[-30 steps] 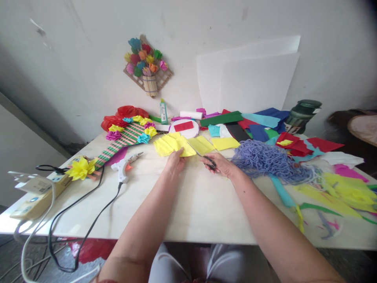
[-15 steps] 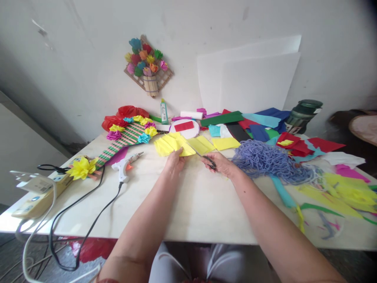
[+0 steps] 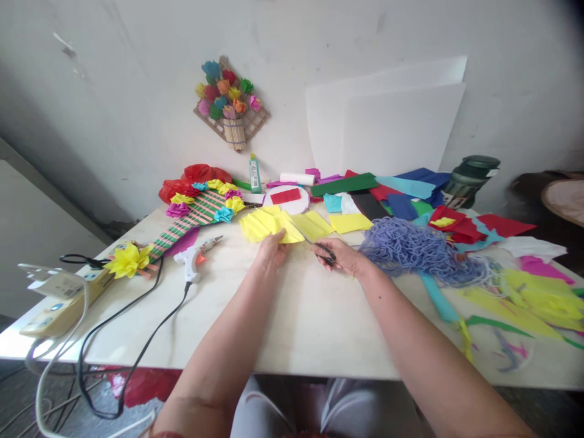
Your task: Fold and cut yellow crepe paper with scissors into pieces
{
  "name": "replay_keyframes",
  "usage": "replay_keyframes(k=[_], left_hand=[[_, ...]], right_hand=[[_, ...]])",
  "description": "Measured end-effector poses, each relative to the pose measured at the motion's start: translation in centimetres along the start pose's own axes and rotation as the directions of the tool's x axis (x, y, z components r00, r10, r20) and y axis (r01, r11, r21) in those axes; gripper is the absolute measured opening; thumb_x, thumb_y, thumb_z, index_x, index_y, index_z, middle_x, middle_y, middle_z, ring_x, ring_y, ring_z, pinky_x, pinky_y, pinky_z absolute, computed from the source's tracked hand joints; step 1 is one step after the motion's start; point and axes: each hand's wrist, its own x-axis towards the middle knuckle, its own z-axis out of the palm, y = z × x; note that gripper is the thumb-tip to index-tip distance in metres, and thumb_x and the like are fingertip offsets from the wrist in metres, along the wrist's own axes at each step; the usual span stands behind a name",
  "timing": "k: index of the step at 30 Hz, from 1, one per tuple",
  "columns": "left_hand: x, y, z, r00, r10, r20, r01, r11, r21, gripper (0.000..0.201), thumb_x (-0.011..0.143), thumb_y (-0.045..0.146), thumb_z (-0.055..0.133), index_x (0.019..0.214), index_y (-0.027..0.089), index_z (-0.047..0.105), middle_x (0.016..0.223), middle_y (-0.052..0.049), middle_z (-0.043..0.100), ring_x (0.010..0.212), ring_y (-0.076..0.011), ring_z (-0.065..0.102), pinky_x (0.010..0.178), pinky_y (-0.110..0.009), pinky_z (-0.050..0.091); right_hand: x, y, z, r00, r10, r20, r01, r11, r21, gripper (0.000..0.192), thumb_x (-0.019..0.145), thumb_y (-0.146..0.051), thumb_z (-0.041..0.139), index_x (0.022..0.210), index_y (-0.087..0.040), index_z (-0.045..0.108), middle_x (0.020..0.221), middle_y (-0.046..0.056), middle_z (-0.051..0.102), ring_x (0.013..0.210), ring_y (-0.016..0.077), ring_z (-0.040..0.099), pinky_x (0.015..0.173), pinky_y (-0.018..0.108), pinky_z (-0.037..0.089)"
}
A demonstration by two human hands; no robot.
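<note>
My left hand pinches the near right corner of a folded yellow crepe paper piece. A pair of scissors with dark handles is in my right hand, its fingers wrapped round the handles. The blades point up and left at the right edge of the held paper. Just behind them lies a second yellow paper piece, with another yellow rectangle to its right. Whether the blades have paper between them I cannot make out.
Left of my hands lies a white glue gun, its black cord running past a power strip. A flower-trimmed woven piece lies behind it. Purple-blue yarn and paper scraps cover the right side. A dark green jar stands behind.
Hardly anything differs. The scissors and my right hand have shifted very slightly; my left hand keeps its hold on the yellow paper.
</note>
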Motion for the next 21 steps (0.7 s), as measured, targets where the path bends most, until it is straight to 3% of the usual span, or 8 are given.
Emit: replay_keyframes(k=[7, 21], left_hand=[[-0.56, -0.22, 0.17, 0.999, -0.028, 0.047, 0.027, 0.999, 0.026, 0.041, 0.072, -0.003, 0.050, 0.108, 0.018, 0.050, 0.091, -0.006, 0.066, 0.076, -0.0183, 0.065, 0.070, -0.034, 0.054], [-0.75, -0.22, 0.31, 0.998, -0.023, 0.060, 0.021, 0.999, 0.036, 0.031, 0.075, -0.001, 0.047, 0.098, 0.018, 0.054, 0.087, -0.006, 0.065, 0.082, -0.0194, 0.064, 0.071, -0.035, 0.054]], right_hand=[[-0.49, -0.75, 0.34, 1.000, -0.004, -0.022, 0.005, 1.000, 0.018, 0.033, 0.065, -0.045, 0.062, 0.070, -0.016, 0.046, 0.048, -0.006, 0.048, 0.036, 0.0037, 0.041, 0.030, 0.015, 0.025], [-0.20, -0.72, 0.54, 0.999, 0.004, -0.039, -0.005, 1.000, -0.010, 0.030, 0.064, -0.042, 0.063, 0.068, -0.017, 0.046, 0.047, -0.006, 0.047, 0.035, 0.0037, 0.039, 0.031, 0.016, 0.023]])
